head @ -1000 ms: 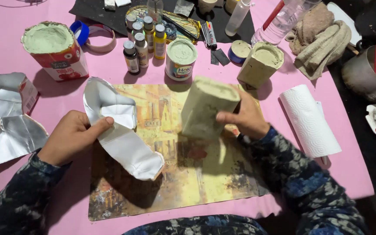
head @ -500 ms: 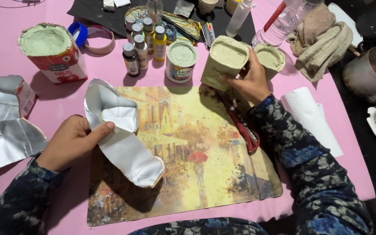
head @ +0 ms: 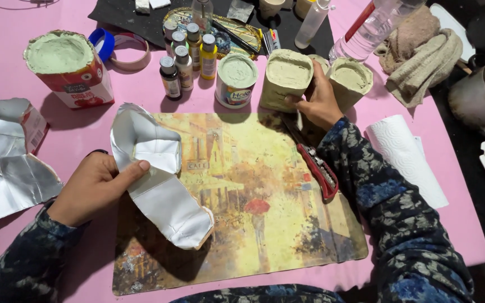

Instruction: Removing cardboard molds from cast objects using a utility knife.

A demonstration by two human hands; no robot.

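The right hand point(head: 316, 102) has its grip closed round the near right side of a pale green cast block point(head: 286, 79), which stands upright on the pink worktop point(head: 85, 120) at the far edge of the picture mat point(head: 242, 196). The left hand point(head: 94, 185) pinches a peeled, foil-lined carton skin point(head: 161, 179) lying on the mat's near left. Risks, as I judge them — the block is wedged between a filled tin point(head: 237, 79) and a second cast point(head: 351, 81), so a nudge could topple one; the red-handled knife point(head: 315, 165) lies right beside the right wrist
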